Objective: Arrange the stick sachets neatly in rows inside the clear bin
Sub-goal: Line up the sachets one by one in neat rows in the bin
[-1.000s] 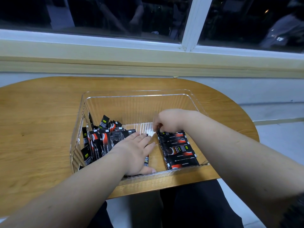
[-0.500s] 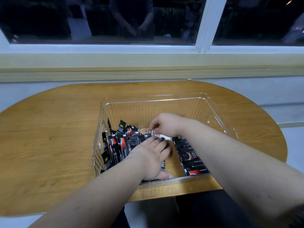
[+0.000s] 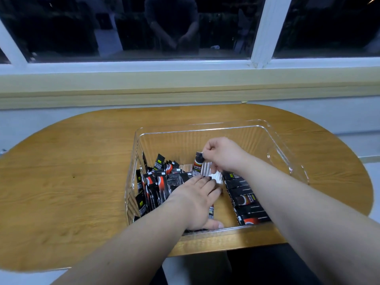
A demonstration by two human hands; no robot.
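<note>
Pinching a just-lifted stick sachet (image 3: 198,161) in the right grip (image 3: 223,155); pinning the loose heap (image 3: 157,185) under the flat left grip (image 3: 196,200); probably extending the tidy row (image 3: 245,200).

Rounded wooden table (image 3: 67,182) under the window, 1 clear bin (image 3: 287,161) directly on its near half.

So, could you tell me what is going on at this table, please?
A person is sorting black-and-red stick sachets in a clear plastic bin on an oval wooden table. The right hand holds one sachet upright in a pinch grip mid-bin; the left hand rests flat on the loose pile at the left. A neat row lies along the bin's right side.
</note>
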